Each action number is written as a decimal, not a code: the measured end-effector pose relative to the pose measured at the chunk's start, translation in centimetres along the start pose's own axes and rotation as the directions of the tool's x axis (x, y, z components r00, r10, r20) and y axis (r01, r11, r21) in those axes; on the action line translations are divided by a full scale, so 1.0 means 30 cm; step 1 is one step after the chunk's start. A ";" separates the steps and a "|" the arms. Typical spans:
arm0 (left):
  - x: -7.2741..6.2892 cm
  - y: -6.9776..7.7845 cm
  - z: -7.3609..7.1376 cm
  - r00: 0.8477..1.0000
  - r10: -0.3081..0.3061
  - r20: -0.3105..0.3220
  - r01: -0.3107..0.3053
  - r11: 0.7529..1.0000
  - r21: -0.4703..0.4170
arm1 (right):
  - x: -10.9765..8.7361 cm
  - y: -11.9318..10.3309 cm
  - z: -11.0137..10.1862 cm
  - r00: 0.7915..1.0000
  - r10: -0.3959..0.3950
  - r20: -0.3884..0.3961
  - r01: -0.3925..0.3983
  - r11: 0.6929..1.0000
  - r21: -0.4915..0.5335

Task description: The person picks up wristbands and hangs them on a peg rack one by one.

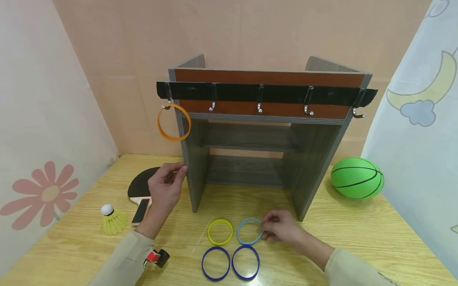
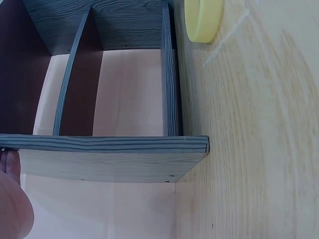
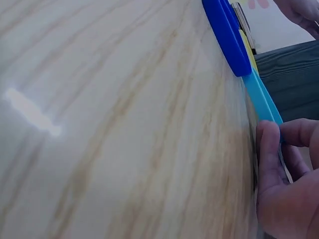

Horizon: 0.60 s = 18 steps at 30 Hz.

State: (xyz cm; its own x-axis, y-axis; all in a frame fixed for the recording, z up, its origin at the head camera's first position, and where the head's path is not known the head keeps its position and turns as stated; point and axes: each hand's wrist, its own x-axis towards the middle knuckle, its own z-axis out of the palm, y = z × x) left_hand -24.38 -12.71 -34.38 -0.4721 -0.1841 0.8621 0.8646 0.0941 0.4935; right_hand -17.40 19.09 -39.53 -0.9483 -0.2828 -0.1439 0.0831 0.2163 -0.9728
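My right hand (image 1: 280,226) pinches the right side of a light blue ring (image 1: 239,230) between thumb and fingers at the tabletop. Beside it lies a yellow ring (image 1: 208,233). Nearer me are two dark blue rings, one left (image 1: 202,264) and one right (image 1: 258,264). My left hand (image 1: 166,186) rests its fingertips against the outer side of the grey wooden shelf (image 1: 189,174), near its front edge. Across the shelf's top runs a black strip (image 1: 236,92) with several metal hooks. An orange ring (image 1: 190,125) hangs from the leftmost hook.
On the left lie a table tennis paddle (image 1: 137,184) and a yellow shuttlecock (image 1: 114,222). A small black-and-red object (image 1: 157,257) is partly behind my left sleeve. To the right of the shelf sits a green ball (image 1: 357,178).
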 end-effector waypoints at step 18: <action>-0.002 -0.001 0.000 1.000 -0.002 -0.001 0.002 1.000 0.005 | -0.014 -0.051 -0.053 0.997 -0.071 -0.038 0.076 0.986 0.147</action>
State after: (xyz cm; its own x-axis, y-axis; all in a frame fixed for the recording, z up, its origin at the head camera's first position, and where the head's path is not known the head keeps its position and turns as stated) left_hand -24.37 -12.71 -34.44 -0.4738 -0.1857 0.8608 0.8627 0.0985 0.4960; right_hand -17.61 20.35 -37.69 -0.9627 -0.2621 -0.0676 0.0551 0.0546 -0.9970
